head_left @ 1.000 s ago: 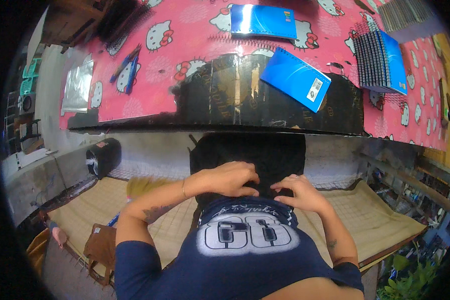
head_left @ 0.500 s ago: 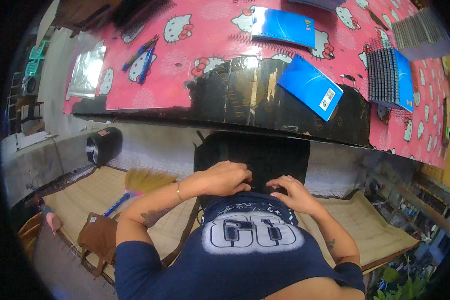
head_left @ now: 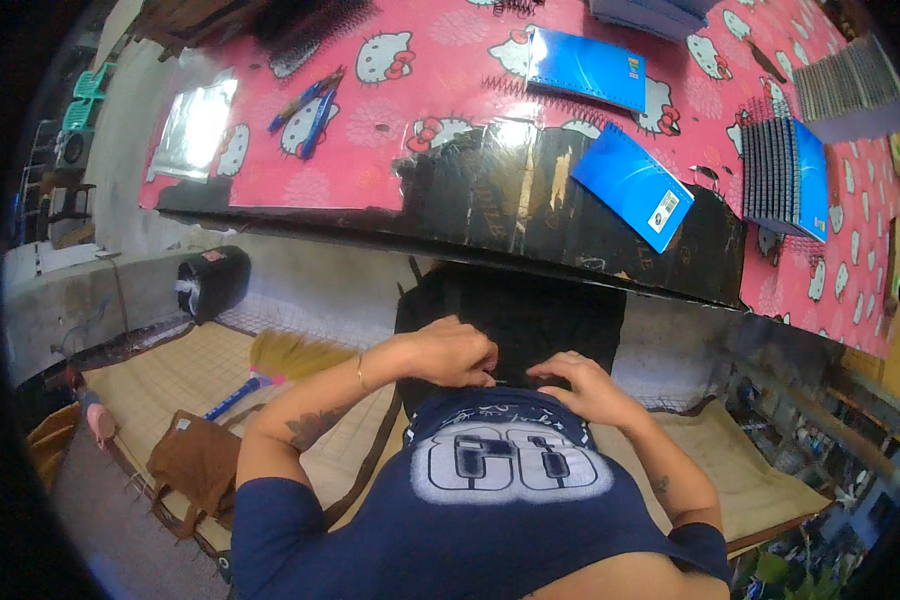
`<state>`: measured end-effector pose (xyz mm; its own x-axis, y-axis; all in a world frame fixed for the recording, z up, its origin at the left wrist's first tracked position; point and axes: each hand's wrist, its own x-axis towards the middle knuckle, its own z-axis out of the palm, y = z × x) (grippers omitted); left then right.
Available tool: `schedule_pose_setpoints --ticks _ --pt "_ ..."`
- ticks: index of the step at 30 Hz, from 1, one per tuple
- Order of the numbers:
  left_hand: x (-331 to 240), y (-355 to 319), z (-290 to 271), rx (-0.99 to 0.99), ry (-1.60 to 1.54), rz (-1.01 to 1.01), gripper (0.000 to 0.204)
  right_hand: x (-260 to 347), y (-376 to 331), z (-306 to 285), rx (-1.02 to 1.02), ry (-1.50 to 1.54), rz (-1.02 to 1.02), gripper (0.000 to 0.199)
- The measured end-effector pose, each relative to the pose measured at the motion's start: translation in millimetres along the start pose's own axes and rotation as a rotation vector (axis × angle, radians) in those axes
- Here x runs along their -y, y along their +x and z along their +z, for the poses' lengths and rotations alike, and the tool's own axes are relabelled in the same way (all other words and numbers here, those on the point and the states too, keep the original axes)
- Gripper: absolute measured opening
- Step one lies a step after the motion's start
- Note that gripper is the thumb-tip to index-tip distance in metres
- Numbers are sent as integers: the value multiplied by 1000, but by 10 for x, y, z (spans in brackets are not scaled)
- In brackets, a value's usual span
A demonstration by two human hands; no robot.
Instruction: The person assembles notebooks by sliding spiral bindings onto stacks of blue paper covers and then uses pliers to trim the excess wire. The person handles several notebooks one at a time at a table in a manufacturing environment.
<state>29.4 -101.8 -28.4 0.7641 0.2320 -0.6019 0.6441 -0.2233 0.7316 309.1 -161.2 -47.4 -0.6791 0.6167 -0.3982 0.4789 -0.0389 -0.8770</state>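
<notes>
Hovering low, the two hands meet us at the front hem of the dark blue shirt, close together with a narrow gap between them! The left hand is curled inward, fingers folded down, a thin bracelet on its wrist; whether it pinches anything, I cannot tell. Facing it, the right hand is loosely bent, thumb and fingers a little way apart, and whether it touches the shirt I cannot say. Right beneath and between them, that shirt shows its big white print, while a black cloth-like thing spreads just beyond the fingertips.

Look farther out, past both hands, and here comes the table, pink cover on top, bare dark patch facing us! Ahead of the right hand a blue notebook lies slantwise on that patch, a second notebook behind it, and farther right stands a stack of spiral notebooks. Ahead and left of the left hand, pens lie near a shiny packet. Left of the left forearm, a broom rests on the tan mat, and closer in, a brown bag lies near the elbow.
</notes>
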Motion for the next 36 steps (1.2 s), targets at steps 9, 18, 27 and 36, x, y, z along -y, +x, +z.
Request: schedule_pose_setpoints --ticks 9,18,27,36 --pt "-419 -480 -403 -922 -229 235 22 368 -27 -365 -220 212 -10 28" --pt "-491 269 -1434 -1239 281 335 30 534 201 -1473 -1111 -601 -63 47" --pt "-763 865 -1947 -728 794 196 89 645 311 -1769 -763 -743 145 90" --pt "-778 529 -1730 -928 708 363 42 566 301 -1383 -985 -218 -259 71"
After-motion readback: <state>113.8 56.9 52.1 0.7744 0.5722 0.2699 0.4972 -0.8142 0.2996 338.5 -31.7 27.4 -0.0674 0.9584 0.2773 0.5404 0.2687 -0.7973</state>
